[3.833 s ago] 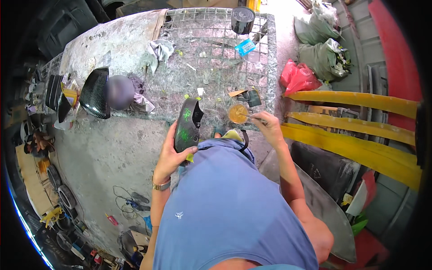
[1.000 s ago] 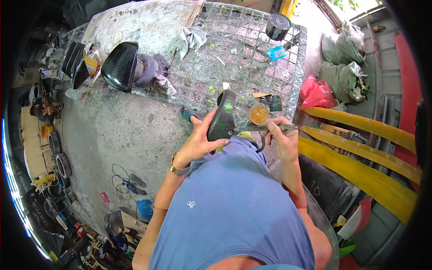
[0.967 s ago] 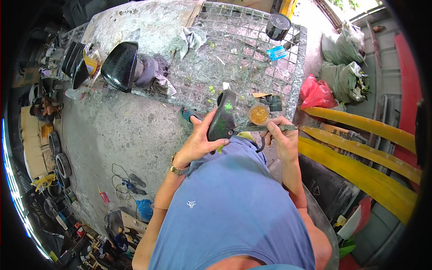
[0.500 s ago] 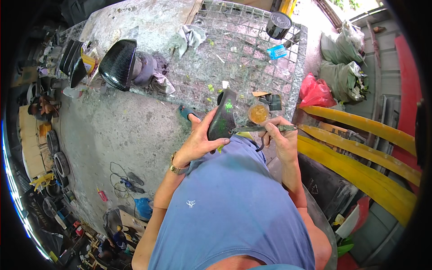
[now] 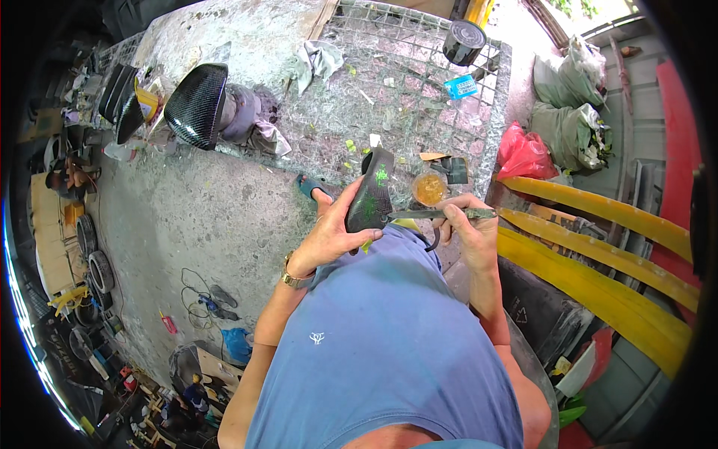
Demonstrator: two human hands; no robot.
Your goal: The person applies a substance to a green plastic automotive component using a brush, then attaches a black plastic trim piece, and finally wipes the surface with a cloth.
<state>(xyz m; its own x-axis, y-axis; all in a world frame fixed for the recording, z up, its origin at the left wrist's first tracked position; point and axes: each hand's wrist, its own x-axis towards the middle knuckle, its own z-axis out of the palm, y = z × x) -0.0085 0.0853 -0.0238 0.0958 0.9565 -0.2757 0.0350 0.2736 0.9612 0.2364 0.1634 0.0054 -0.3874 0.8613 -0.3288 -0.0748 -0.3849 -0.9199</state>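
Note:
My left hand grips a dark carbon-weave part with green marks and bits of yellow-green tape. In my right hand is a thin, stained metal tool, held almost level, its tip at the right side of the part's lower end. A small clear cup of amber substance stands on the table just beyond my right fingers. Behind it lie scraps of cardboard and black sheet.
The littered table holds glossy black carbon shells, a crumpled rag, a black can and a blue card. Yellow panels, a red bag and sacks sit right. Cables and tires lie left.
Since the earliest frame, my right hand has gone from the cup to the part with the tool, and the part has shifted rightward in view. Over the last second almost nothing has moved.

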